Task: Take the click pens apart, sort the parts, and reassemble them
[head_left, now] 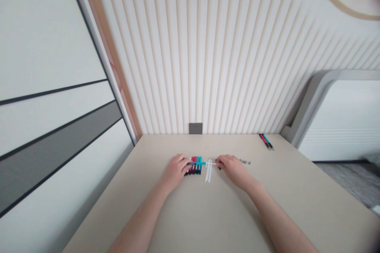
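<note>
My left hand (174, 170) is closed around the black end of a blue-and-black pen barrel (200, 163), held level and pointing right. Facing it, my right hand (233, 168) pinches a thin white pen refill (212, 163), whose left end is close to the barrel's open end; whether the two touch I cannot tell. Beneath the held barrel lies a row of several pen barrels (194, 171) in red, blue and black. Between my hands, white refills (208, 176) lie on the table. Small grey cone-shaped pen tips (245, 162) sit just beyond my right fingers, partly hidden by them.
Two pens (266, 142), one red and one blue, lie at the back right of the beige table (184, 217). A ribbed wall with a dark socket (195, 128) borders the far edge. A white cabinet (53, 158) stands left, a pale headboard (341, 114) right.
</note>
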Demonstrator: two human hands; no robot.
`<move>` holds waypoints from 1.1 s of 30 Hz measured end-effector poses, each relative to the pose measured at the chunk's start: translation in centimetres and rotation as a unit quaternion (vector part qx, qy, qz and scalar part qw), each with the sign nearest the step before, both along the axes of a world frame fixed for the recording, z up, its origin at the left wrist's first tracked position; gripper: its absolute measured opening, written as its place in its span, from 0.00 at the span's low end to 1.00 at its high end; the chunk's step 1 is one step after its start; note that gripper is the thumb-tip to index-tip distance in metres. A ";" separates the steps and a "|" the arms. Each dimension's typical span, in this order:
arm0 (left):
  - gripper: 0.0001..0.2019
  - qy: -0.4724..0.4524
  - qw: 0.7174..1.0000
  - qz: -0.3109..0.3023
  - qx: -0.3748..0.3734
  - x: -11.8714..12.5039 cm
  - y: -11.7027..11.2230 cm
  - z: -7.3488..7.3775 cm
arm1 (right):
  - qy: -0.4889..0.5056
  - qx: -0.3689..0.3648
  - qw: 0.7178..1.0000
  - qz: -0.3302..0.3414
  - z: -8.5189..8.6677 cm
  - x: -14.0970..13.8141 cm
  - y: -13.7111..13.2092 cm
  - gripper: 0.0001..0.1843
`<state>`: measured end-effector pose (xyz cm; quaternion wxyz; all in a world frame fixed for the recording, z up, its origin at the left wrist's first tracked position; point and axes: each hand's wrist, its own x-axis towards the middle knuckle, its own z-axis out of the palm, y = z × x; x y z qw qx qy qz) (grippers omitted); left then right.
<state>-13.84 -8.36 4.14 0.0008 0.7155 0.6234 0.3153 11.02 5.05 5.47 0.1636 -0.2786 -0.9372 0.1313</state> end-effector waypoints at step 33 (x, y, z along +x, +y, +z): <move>0.09 -0.016 0.999 -0.038 0.011 -0.1 -0.1 0.3 | 0.160 -0.004 0.986 0.056 -0.8 -0.8 -0.7 0.15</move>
